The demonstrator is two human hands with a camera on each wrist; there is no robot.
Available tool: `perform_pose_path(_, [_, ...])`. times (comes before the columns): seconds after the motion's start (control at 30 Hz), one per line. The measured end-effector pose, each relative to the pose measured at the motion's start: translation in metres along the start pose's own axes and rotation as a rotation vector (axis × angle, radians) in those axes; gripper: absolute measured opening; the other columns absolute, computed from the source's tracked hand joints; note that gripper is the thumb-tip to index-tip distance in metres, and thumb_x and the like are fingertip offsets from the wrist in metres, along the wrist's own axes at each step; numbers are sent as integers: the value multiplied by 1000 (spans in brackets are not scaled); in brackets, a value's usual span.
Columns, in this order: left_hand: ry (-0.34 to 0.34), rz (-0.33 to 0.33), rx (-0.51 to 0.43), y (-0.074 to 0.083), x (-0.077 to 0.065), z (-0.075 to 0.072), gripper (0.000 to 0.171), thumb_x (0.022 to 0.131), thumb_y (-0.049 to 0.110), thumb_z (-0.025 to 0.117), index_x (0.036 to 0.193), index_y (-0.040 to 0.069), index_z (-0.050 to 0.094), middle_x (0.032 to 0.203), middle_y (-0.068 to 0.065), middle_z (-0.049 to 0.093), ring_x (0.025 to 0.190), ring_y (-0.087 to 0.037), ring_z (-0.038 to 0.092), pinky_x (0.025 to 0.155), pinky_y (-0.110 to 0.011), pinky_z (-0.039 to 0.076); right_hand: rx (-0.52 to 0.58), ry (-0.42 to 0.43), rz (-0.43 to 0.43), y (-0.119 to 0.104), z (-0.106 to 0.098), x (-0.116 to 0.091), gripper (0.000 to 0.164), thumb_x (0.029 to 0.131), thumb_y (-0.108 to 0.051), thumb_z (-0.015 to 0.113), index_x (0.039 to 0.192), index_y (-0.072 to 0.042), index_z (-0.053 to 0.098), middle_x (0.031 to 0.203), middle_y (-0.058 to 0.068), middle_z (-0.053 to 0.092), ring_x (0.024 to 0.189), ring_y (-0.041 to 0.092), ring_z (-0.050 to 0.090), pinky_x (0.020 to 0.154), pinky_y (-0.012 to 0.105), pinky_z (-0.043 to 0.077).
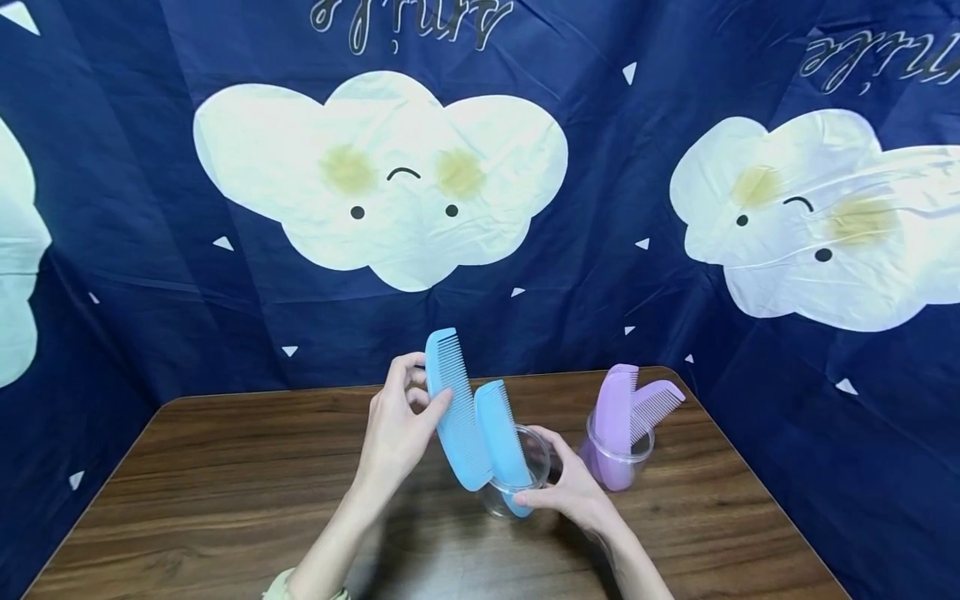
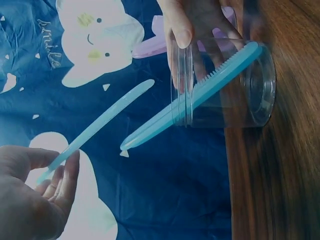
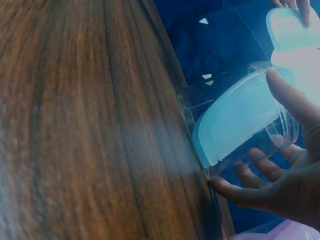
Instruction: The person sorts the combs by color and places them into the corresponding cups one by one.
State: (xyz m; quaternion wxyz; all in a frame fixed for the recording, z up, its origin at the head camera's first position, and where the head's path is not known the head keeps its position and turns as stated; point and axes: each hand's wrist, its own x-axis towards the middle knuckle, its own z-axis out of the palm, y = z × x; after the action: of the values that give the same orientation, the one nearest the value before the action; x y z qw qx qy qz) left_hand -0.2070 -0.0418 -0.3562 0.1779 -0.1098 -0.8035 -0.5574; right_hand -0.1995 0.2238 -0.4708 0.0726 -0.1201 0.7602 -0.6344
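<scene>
My left hand pinches a light blue comb between thumb and fingers, held tilted above the table, teeth facing right. Just to its right, a clear plastic cup holds another blue comb, which leans inside and sticks out past the rim. The right hand grips this cup near its rim, thumb on the near side and fingers around the far side. In the left wrist view the held comb is apart from the cup.
A second clear cup stands at the right, with a purple comb and another purple comb leaning out of it. The brown wooden table ends at a dark blue cloth printed with clouds.
</scene>
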Motion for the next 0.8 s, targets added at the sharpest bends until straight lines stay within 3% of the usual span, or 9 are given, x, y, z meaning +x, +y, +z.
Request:
perform_pose_path(0.2, [14, 33, -21, 0, 0, 8, 45, 91, 7, 75, 130, 11, 53, 106, -10, 71, 71, -1, 65, 69, -20, 49, -6, 5, 4, 0, 0, -1, 90, 75, -11, 89, 152, -17, 42, 150, 17, 51, 136, 36, 48, 101, 39, 51])
perform_pose_path(0.57, [3, 88, -43, 2, 0, 27, 46, 91, 5, 76, 129, 11, 52, 104, -8, 70, 76, -8, 69, 71, -21, 52, -7, 6, -4, 0, 0, 0, 91, 76, -12, 89, 153, -16, 41, 153, 16, 50, 144, 41, 44, 109, 56, 47])
perform_pose_path(0.8, [-11, 109, -28, 1, 1, 41, 42, 91, 6, 75, 127, 12, 53, 103, -6, 69, 80, -12, 69, 73, -22, 52, 18, 1, -8, 0, 1, 1, 90, 75, -11, 89, 152, -15, 42, 150, 15, 52, 140, 39, 46, 107, 48, 49])
